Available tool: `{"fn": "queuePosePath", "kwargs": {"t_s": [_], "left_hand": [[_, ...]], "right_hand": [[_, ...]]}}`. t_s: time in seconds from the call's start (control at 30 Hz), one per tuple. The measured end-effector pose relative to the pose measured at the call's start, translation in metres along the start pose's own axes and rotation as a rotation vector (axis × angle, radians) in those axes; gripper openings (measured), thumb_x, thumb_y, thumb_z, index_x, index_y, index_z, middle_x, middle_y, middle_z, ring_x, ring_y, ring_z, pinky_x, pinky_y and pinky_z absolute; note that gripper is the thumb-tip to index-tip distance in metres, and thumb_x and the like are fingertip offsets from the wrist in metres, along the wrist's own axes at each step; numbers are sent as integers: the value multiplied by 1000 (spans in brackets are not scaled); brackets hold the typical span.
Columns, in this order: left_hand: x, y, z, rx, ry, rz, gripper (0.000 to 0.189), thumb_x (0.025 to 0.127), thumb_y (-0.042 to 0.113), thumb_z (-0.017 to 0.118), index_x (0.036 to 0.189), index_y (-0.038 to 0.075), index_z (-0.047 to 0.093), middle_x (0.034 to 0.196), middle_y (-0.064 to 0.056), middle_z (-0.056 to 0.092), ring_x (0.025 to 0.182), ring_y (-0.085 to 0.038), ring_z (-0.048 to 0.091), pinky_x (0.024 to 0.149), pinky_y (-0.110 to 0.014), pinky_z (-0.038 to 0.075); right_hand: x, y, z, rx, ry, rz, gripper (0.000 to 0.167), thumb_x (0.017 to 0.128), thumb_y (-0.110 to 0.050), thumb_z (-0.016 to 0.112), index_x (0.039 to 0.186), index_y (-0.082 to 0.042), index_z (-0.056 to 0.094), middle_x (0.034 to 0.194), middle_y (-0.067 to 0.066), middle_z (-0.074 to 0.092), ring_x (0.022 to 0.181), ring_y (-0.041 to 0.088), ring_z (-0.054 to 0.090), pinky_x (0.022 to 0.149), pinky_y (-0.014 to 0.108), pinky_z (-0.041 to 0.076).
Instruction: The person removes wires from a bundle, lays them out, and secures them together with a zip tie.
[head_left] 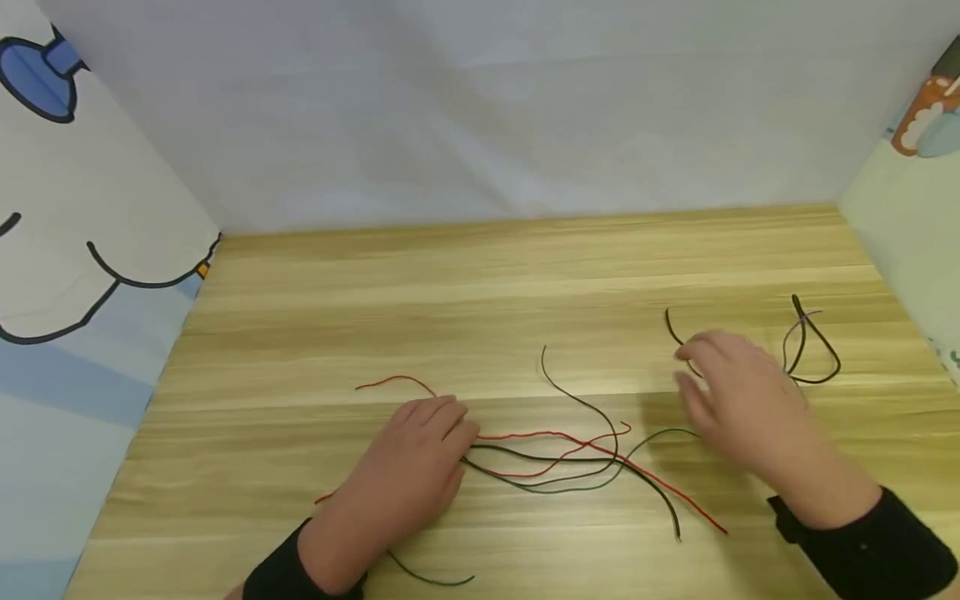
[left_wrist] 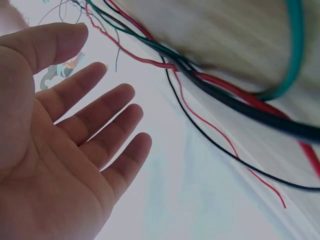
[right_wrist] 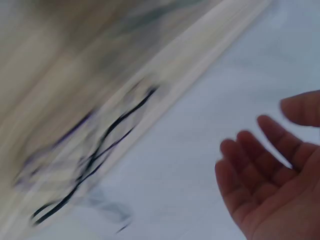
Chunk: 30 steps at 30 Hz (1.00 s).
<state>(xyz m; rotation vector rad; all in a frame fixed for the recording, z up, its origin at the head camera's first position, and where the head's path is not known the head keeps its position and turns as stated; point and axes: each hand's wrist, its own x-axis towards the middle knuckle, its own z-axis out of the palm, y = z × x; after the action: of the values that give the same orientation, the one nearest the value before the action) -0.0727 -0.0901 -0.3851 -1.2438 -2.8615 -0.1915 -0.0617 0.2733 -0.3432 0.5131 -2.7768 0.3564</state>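
Red wire (head_left: pixel 540 434), black wire (head_left: pixel 666 497) and green wire (head_left: pixel 431 581) lie in a loose bundle across the table. My left hand (head_left: pixel 401 467) is over the bundle's left part and hides its middle in the head view. In the left wrist view its fingers (left_wrist: pixel 112 112) are spread and loosely bent, with the wires beside them and nothing gripped. Farther right, my right hand (head_left: pixel 750 408) hovers by a looped black cord (head_left: pixel 825 346). The right wrist view shows its fingers (right_wrist: pixel 250 165) relaxed and holding nothing, with the blurred black cord (right_wrist: pixel 107 135) off to the side.
A wood-grain table (head_left: pixel 525 292) carries the wires. A pale cloth wall (head_left: pixel 487 125) rises along its back edge. Printed panels stand at the left (head_left: pixel 90 375) and right (head_left: pixel 915 233).
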Motion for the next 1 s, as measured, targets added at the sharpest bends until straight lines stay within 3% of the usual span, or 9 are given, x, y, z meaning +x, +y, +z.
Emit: {"fn": "queuePosePath", "kwargs": {"t_s": [0.13, 0.23, 0.33, 0.43, 0.63, 0.73, 0.83, 0.93, 1.0], "left_hand": [[-2, 3, -3, -19, 37, 7, 28, 86, 23, 65, 113, 17, 60, 121, -4, 55, 121, -23, 46, 102, -42, 35], [-3, 4, -3, -24, 55, 8, 25, 86, 23, 64, 110, 17, 60, 118, -3, 55, 118, -23, 47, 100, -41, 35], [-4, 5, -2, -18, 62, 9, 23, 86, 23, 64, 107, 18, 60, 118, -2, 55, 117, -22, 48, 100, -40, 36], [-4, 5, -1, -15, 66, 12, 21, 86, 24, 64, 105, 18, 60, 117, -2, 55, 117, -22, 48, 100, -40, 36], [-4, 6, 1, -31, 77, 27, 20, 85, 24, 64, 103, 17, 61, 113, -1, 54, 114, -21, 48, 99, -39, 36], [-3, 6, 2, -37, 77, 35, 20, 84, 23, 64, 103, 17, 60, 112, 0, 54, 114, -21, 48, 99, -40, 35], [-2, 6, 3, -39, 77, 43, 19, 84, 23, 64, 102, 18, 60, 111, 0, 54, 114, -21, 48, 100, -40, 35], [-1, 7, 2, -40, 80, 48, 19, 83, 23, 64, 101, 18, 60, 111, 0, 54, 114, -22, 48, 101, -39, 34], [0, 8, 2, -40, 82, 51, 18, 83, 23, 64, 100, 18, 60, 111, 0, 54, 114, -21, 48, 101, -39, 34]], "right_hand": [[-8, 55, -13, -69, -113, 353, 27, 89, -9, 57, 110, 8, 58, 108, 28, 53, 89, 43, 54, 71, 54, 43], [-14, 82, -16, -94, -228, 470, 30, 90, -9, 57, 113, 10, 56, 109, 32, 51, 81, 42, 54, 61, 49, 43], [-18, 97, -14, -82, -304, 493, 30, 88, -6, 59, 113, 10, 57, 108, 33, 53, 81, 42, 55, 59, 46, 43], [-21, 101, -13, -42, -285, 528, 26, 88, -3, 58, 111, 9, 57, 105, 31, 55, 82, 42, 55, 60, 46, 43], [-23, 103, -17, -16, -9, 575, 6, 88, -1, 53, 92, 3, 53, 87, 22, 53, 70, 35, 50, 58, 43, 37], [-24, 102, -20, -4, 75, 608, 12, 90, -2, 47, 97, 6, 53, 92, 23, 51, 76, 37, 48, 61, 45, 35], [-22, 103, -21, 14, -5, 612, 23, 90, -1, 39, 106, 9, 53, 102, 28, 49, 86, 42, 47, 67, 50, 36], [-23, 101, -18, -71, -135, 536, 28, 85, 2, 41, 108, 8, 56, 108, 29, 52, 95, 47, 47, 75, 56, 37], [-22, 96, -16, -137, -158, 476, 28, 81, 3, 45, 106, 5, 58, 113, 27, 52, 105, 48, 42, 86, 61, 30]]}}
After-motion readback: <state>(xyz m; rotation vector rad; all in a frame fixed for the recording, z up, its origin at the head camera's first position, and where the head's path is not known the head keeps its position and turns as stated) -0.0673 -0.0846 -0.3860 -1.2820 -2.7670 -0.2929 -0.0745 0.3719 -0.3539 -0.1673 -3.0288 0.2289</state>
